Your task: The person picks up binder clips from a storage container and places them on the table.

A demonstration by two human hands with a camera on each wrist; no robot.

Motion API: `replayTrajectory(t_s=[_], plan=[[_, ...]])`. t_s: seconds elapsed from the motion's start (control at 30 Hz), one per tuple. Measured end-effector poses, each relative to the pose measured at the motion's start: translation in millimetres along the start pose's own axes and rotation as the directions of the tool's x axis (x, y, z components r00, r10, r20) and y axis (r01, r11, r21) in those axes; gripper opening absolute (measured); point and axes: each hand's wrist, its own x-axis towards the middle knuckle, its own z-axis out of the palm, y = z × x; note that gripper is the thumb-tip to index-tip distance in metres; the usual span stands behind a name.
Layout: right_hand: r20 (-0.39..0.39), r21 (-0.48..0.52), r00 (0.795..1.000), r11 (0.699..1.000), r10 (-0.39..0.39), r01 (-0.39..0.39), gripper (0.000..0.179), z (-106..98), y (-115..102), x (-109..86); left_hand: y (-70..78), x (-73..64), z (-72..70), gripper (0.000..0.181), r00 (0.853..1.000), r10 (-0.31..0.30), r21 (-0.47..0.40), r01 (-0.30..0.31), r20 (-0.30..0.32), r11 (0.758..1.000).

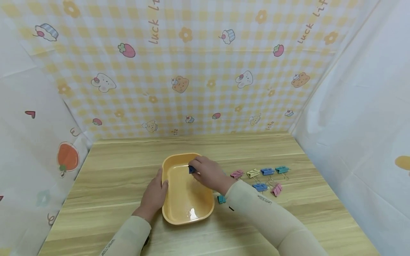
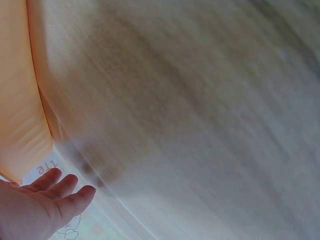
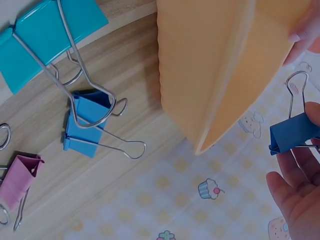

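Observation:
My right hand (image 1: 209, 173) pinches a dark blue binder clip (image 3: 294, 133) between thumb and fingers, over the far right part of a yellow-orange plastic tray (image 1: 184, 223). The clip's wire handles stand out from its body in the right wrist view. At the tray's left side, my left hand (image 1: 153, 195) holds the rim, thumb over the edge and fingers along the outer wall. Inside, the tray shows only its glossy bottom. Just right of the tray lies a teal binder clip (image 1: 221, 199), partly hidden by my right forearm.
More binder clips lie to the right: pink (image 1: 237, 174), yellow (image 1: 253, 173), blue (image 1: 267, 171), teal (image 1: 282, 170), a second blue (image 1: 260, 187) and a second pink (image 1: 277, 190). A checked cloth (image 1: 198, 71) hangs behind the wooden table (image 1: 112, 170); white cloth covers both sides.

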Motion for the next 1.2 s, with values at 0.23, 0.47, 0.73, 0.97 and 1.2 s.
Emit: replayTrajectory(t_s=[0.23,0.47,0.73,0.97,1.2], plan=[[-0.08,0.011,0.997,1.0,0.004,-0.003,0.026,-6,4,-6.1,0.0,-0.3,0.8,0.062,1.0,-0.002,0.004,0.002,0.004,1.0],[-0.117,0.009,0.992,0.999,0.047,-0.046,0.028,-10,10,-11.6,-1.2,0.4,1.4,0.063,1.0,-0.008,-0.006,0.008,0.019,1.0],[-0.129,0.041,0.989,0.996,0.078,-0.073,0.027,-14,17,-20.5,-4.6,2.7,3.0,0.063,1.0,0.004,-0.007,-0.004,0.01,1.0],[-0.14,0.056,0.984,0.993,0.11,-0.103,0.029,-17,22,-27.5,-5.6,4.0,3.5,0.063,1.0,0.013,-0.01,-0.012,0.008,1.0],[-0.115,0.061,0.985,0.99,0.132,-0.126,0.029,-21,28,-34.7,-5.0,4.2,4.2,0.063,1.0,0.01,-0.005,-0.01,-0.001,1.0]])
